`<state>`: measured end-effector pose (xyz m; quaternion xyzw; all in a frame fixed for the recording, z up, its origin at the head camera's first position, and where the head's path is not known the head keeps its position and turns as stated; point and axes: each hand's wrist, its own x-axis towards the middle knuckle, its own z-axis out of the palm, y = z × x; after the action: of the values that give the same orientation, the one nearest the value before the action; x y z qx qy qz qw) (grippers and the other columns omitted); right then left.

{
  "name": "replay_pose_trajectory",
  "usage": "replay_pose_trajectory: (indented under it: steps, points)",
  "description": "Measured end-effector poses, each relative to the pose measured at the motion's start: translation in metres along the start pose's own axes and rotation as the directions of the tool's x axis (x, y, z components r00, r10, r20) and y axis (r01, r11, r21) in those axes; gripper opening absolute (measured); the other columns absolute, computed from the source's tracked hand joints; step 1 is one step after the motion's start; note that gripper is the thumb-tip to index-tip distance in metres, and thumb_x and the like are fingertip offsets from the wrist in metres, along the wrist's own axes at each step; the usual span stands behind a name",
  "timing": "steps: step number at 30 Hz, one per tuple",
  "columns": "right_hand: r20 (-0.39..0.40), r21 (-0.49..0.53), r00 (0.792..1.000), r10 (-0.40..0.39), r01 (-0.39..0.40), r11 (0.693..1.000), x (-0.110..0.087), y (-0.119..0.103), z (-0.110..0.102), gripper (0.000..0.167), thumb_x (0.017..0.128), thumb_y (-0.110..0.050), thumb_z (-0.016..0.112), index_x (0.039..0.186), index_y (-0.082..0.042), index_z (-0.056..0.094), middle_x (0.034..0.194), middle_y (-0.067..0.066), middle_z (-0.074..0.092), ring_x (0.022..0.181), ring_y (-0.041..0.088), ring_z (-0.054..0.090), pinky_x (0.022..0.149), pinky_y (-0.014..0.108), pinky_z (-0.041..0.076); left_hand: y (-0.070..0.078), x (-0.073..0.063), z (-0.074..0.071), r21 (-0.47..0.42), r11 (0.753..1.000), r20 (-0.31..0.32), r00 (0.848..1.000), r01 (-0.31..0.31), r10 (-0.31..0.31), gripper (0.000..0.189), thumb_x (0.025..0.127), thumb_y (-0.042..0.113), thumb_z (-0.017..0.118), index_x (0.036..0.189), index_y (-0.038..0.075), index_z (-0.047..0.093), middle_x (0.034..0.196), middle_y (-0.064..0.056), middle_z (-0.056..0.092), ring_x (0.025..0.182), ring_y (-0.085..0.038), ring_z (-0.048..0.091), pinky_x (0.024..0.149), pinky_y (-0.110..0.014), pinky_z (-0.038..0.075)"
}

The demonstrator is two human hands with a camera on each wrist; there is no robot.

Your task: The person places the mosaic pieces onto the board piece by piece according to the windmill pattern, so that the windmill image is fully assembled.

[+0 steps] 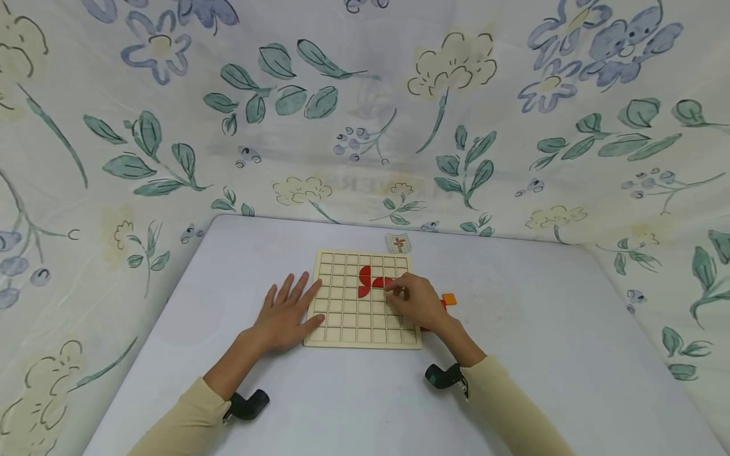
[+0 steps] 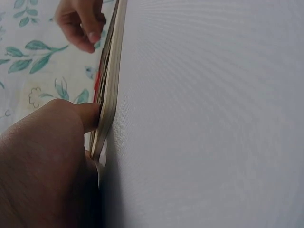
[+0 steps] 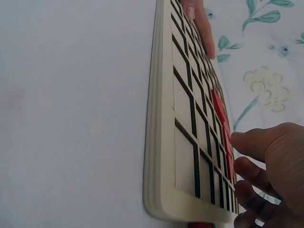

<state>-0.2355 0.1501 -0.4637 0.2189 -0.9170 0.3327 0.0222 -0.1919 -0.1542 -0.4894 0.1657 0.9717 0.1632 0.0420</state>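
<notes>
A pale wooden grid board (image 1: 342,323) lies on the table, with several red curved pieces (image 1: 365,275) set in its cells right of the middle. At its left edge rests my left hand (image 1: 284,320), fingers spread, the thumb lying on the rim. Over the board's right half, my right hand (image 1: 419,303) has bent fingers, their tips beside a red piece (image 1: 379,282). Close up in the right wrist view, the thumb (image 3: 249,142) lies near the red pieces (image 3: 227,137). Whether a thin piece sits between the fingertips is hidden.
Behind the board lies a small pattern card (image 1: 398,243) with a red figure on a grid. An orange square tile (image 1: 449,299) and some red pieces, partly hidden by the right hand, lie right of the board. Floral cloth (image 1: 365,126) hangs behind the white table (image 1: 542,329).
</notes>
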Motion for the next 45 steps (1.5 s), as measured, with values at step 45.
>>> replay_pose_trajectory:
  steps: [45]
  points:
    - [0.222,-0.126,0.975,0.024,0.005,0.992,-0.056,0.035,-0.051,0.030,0.078,-0.019,0.085,0.107,-0.018,0.078,0.089,-0.008,0.060,0.079,0.016,0.049,0.068,0.030,0.044,0.003,-0.002,-0.005,0.019,1.000,-0.014,1.000,-0.012,0.013,0.075,0.097,0.052,0.050,0.157,0.013,0.026,0.162,-0.018,0.013,0.147,-0.042,0.003,0.111,-0.064,0.003]
